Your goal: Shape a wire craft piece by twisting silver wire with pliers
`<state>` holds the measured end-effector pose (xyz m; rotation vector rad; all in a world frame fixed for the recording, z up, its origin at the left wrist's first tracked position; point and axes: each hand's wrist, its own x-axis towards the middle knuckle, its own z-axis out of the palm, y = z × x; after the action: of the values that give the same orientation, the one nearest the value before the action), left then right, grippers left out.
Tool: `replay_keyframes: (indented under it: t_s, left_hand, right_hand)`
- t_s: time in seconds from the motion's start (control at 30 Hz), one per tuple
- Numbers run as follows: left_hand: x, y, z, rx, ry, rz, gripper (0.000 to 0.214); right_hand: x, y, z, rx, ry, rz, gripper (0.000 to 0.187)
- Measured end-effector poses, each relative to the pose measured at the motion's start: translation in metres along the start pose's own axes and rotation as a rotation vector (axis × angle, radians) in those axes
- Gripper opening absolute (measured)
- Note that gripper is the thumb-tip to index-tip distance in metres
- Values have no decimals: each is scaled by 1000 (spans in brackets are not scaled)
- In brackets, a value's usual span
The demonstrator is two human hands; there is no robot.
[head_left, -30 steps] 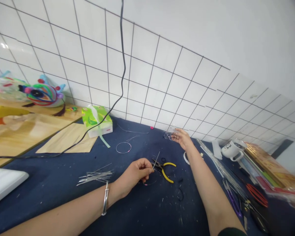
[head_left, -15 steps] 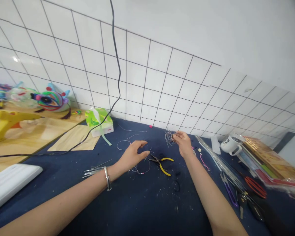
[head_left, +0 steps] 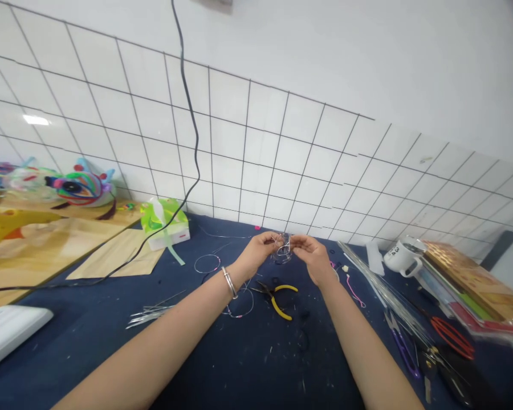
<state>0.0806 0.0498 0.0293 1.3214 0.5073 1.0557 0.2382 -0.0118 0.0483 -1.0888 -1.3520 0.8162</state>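
Observation:
Between both hands, above the dark blue table cover [head_left: 248, 364], is a tangled bundle of thin wire [head_left: 283, 250]. My left hand [head_left: 259, 255] pinches its left side, fingers closed. From the right, my right hand [head_left: 312, 256] grips the bundle with bent fingers and thumb. Just below the hands lie yellow-handled pliers [head_left: 277, 299], their jaws pointing left. A thin wire ring [head_left: 241, 313] with a small pink part rests by the pliers, partly behind my left wrist. Another wire ring [head_left: 207, 263] lies farther left.
Loose wire pieces [head_left: 151, 313] lie left of my forearm. A tissue box [head_left: 166, 222] stands by the tiled wall. On the right are long wires [head_left: 376, 279], purple-handled scissors [head_left: 404, 347], red-handled scissors [head_left: 453, 337] and a white mug [head_left: 404, 257]. A black cable [head_left: 188, 97] hangs at left.
My left hand has moved right and up from above the table to the wire bundle and closed on it. My right hand has brought the bundle slightly left and lower.

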Motion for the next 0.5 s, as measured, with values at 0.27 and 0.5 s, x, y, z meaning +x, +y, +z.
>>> replay_keyframes:
  t_s: [0.27,0.5]
  left_hand:
    - [1,0,-8,-15,34,10,18]
    - [-3,3,-1,-93,39,-42,19]
  right_hand:
    - [3,5,10,-371,-60,-52,37]
    - [-1,11,25,-536,31,-112,39]
